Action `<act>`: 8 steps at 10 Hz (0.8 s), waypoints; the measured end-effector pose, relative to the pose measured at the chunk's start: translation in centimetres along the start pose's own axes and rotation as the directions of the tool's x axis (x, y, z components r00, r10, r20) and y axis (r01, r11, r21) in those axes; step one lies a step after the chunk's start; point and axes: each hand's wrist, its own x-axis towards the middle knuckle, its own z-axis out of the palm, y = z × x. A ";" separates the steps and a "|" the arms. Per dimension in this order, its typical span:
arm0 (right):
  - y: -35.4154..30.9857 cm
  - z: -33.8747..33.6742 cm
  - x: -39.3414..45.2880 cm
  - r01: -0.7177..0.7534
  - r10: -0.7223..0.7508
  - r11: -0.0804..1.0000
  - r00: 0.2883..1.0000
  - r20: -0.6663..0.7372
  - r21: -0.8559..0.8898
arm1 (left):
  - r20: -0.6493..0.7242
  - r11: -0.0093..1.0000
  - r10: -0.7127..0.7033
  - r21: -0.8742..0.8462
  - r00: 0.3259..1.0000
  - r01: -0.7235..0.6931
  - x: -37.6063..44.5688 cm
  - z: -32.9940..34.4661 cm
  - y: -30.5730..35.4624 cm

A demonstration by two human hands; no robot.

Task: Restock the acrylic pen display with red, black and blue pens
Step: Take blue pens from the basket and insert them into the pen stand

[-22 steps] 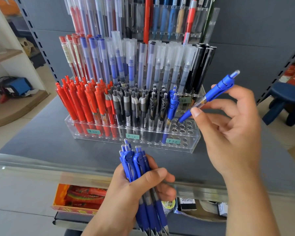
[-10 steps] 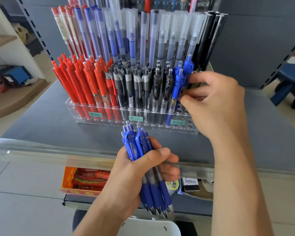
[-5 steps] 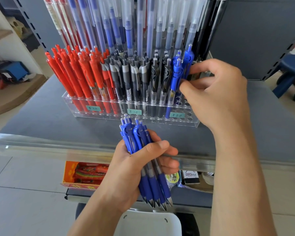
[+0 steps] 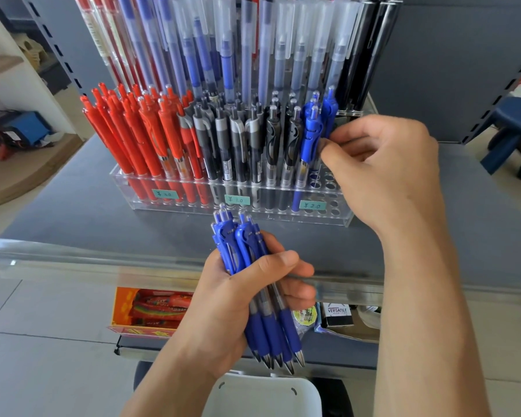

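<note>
The right hand (image 4: 382,173) is pinching a blue pen (image 4: 328,115) standing in the acrylic pen display (image 4: 348,219), beside the black pens (image 4: 253,136). Below, near the shelf edge, the left hand (image 4: 238,299) is gripping a bundle of blue pens (image 4: 253,296).

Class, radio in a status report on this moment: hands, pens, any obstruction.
Left hand shut on blue pen bundle. Right hand fingers pinching a blue pen in the acrylic display. Empty holes beside it, nothing blocking.
</note>
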 end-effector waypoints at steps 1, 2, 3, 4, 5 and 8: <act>0.5 0.0 0.0 -0.029 0.030 0.999 0.999 0.042 -0.027 | 0.003 1.000 -0.002 0.002 1.000 0.002 0.0 0.0 0.0; 0.9 0.0 -0.1 -0.029 0.036 0.997 0.996 0.087 -0.073 | 0.003 1.000 -0.002 0.001 1.000 0.002 0.0 0.0 0.0; 0.8 -0.6 -0.3 -0.015 0.020 0.999 0.995 0.101 -0.048 | 0.007 1.000 -0.002 0.001 1.000 0.002 0.1 0.0 0.1; 0.3 -2.0 -0.8 0.000 -0.001 1.000 0.985 0.173 0.006 | 0.007 1.000 -0.003 0.000 1.000 0.003 0.0 0.0 0.1; -0.6 -3.3 -1.9 -0.021 -0.008 0.998 0.907 0.421 0.066 | 0.020 1.000 -0.003 -0.006 1.000 0.003 0.1 -0.2 0.0; -1.0 -1.3 -3.7 -0.093 0.005 0.992 0.680 0.734 0.080 | 0.139 1.000 -0.002 0.012 0.990 0.000 -0.2 -0.4 0.0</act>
